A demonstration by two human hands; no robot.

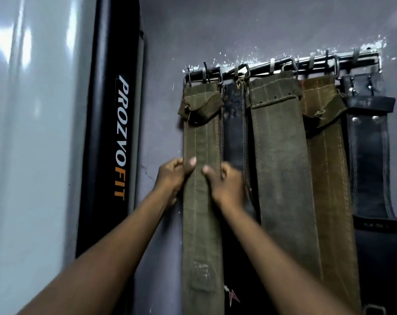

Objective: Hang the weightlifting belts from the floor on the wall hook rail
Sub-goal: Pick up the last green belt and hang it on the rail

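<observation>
A metal hook rail (354, 59) runs across the grey wall at upper right. Several weightlifting belts hang from it side by side. The leftmost is an olive suede belt (201, 223), hooked by its buckle at the rail's left end. My left hand (173, 176) grips its left edge and my right hand (224, 180) grips its right edge, thumbs on the front face. Beside it hang a black belt (235, 133), a second olive belt (281, 167), a brown belt (329, 178) and a black leather belt (370, 167).
A black padded upright marked PROZVOFIT (115, 133) stands against the wall just left of the belts. A glossy pale panel (33, 133) fills the far left. The floor is out of view.
</observation>
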